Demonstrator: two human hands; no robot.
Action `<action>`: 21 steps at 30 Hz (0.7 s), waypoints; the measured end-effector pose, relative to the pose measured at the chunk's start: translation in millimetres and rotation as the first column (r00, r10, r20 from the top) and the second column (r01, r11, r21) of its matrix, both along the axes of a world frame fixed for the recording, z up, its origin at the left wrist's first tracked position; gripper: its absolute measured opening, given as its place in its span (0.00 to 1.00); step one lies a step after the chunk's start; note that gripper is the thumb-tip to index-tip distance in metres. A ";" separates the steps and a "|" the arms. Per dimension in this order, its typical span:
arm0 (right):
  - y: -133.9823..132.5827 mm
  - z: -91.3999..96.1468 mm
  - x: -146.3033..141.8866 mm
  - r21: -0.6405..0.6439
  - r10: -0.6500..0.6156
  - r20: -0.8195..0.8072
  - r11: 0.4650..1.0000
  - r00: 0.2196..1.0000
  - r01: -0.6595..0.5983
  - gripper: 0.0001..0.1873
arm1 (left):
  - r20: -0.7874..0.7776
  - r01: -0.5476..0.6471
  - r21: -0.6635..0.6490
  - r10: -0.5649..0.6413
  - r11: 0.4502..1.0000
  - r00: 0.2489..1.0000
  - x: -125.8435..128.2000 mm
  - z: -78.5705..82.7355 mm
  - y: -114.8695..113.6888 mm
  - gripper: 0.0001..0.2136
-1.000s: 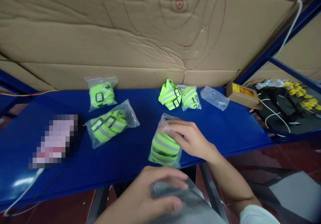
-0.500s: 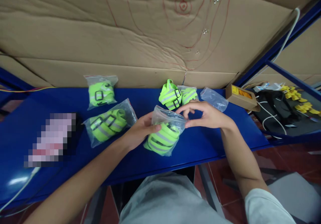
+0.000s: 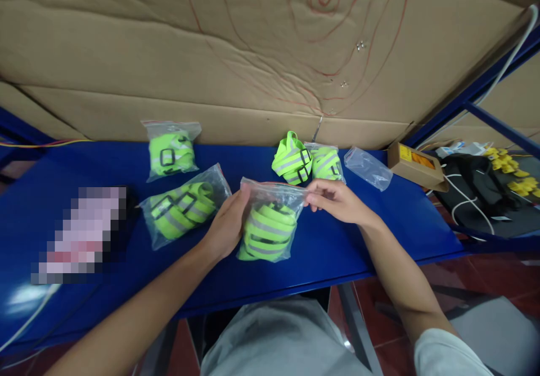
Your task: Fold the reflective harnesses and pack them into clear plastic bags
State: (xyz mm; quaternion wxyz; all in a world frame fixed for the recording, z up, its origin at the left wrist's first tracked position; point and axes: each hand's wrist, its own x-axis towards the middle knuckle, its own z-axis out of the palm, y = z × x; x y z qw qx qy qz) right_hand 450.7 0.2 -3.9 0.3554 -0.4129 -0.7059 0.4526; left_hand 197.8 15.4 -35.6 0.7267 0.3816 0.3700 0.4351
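A clear zip bag (image 3: 270, 230) packed with a folded neon-green reflective strap is held upright between my hands near the front of the blue table. My left hand (image 3: 230, 221) grips the bag's left side, its thumb at the top left corner. At the top right corner, my right hand (image 3: 331, 199) pinches the bag's edge between thumb and fingers. The bag's mouth is stretched fairly straight between the two hands. Left of my left hand lies another bagged green strap (image 3: 183, 207). Behind my right hand sit a loose green strap (image 3: 292, 159) and a bagged one (image 3: 327, 162).
One more bagged strap (image 3: 172, 151) stands at the back left. An unfilled clear bag (image 3: 368, 168) and a cardboard box (image 3: 415, 165) lie at the back right. A blurred-out device (image 3: 80, 235) with a white cable is on the left. Cardboard (image 3: 236, 55) walls the back.
My right hand has closed onto the bag's top right corner. My left thumb has moved up to the top left corner, and the bag's mouth is now pulled straighter.
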 end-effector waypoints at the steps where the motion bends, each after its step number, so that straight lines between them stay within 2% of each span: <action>1: 0.0 -1.2 -1.4 0.008 -0.005 0.014 1.000 1.000 0.005 0.16 | 0.024 -0.019 -0.019 0.020 1.000 1.000 0.2 1.8 0.3 0.30; 6: 1.8 -7.0 -6.0 0.163 -0.145 -0.007 0.976 0.989 0.144 0.14 | 0.092 -0.139 -0.020 0.140 0.990 0.986 -3.7 0.3 3.9 0.22; 14: 1.1 -25.5 -25.8 0.094 -0.275 -0.125 0.953 0.953 0.287 0.17 | 0.060 -0.137 -0.007 0.138 0.990 0.989 -3.3 3.4 -0.4 0.25; 21: -0.2 -21.7 -34.7 0.070 -0.320 -0.140 0.941 0.937 0.332 0.18 | 0.061 -0.167 0.047 0.164 0.985 0.984 -0.3 1.7 -5.3 0.27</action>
